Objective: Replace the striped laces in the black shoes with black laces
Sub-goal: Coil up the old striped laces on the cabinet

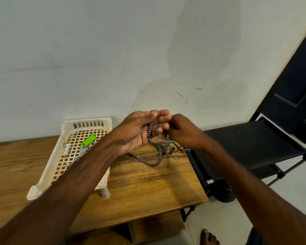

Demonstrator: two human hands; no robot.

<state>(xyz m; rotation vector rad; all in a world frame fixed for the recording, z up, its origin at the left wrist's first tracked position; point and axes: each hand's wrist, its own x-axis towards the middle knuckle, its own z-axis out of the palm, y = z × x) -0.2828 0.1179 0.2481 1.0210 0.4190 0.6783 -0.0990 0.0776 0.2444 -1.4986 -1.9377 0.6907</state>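
Striped lace [150,129] at frame centre: one stretch pinched upright under thumb of left grip [136,132], rest lying in loose tangle on wooden counter [148,188] just below. Right grip [182,134] curled just beside it, fingertips hidden; whether it holds lace cannot be told. Apparent step: gathering freed lace. Best done with even loops and slack fed slowly, avoiding knots. Shoes and black laces not in view. Cream basket [88,120] sits centre left.

Left hand [134,133], right hand [184,134]: two. One tray [88,121], one battery [67,149], one green block [89,139]. Striped laces [156,157] uncountable.
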